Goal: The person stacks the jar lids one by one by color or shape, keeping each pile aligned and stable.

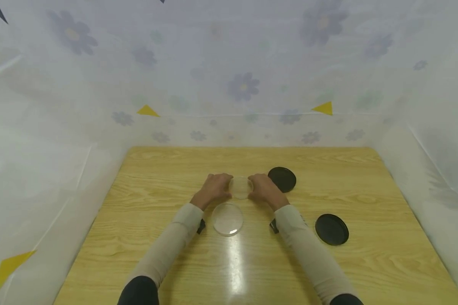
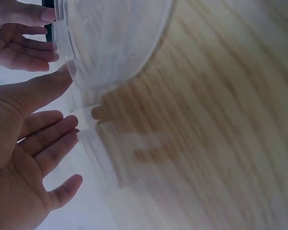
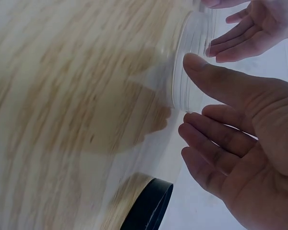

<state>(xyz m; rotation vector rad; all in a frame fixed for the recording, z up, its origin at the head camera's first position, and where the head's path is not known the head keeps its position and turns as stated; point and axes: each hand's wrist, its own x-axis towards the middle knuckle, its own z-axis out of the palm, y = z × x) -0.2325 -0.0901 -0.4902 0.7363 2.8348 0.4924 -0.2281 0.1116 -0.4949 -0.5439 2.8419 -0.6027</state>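
Note:
Two clear round plastic jars are on the wood-grain table. The farther jar (image 1: 239, 187) lies between my two hands, its ridged wall showing in the right wrist view. My left hand (image 1: 216, 186) flanks it with thumb and fingers spread, the thumb tip right at the clear rim in the left wrist view. My right hand (image 1: 264, 187) mirrors it, thumb (image 3: 216, 79) overlapping the jar's side and relaxed fingers at its lower edge. Nearer, between the forearms, stands the second clear jar (image 1: 227, 219).
A black round lid (image 1: 282, 179) lies just beyond my right hand. Another black lid (image 1: 331, 229) sits right of my right forearm. The table (image 1: 156, 169) is bordered by pale flowered sheeting (image 1: 198, 84) at the back and sides.

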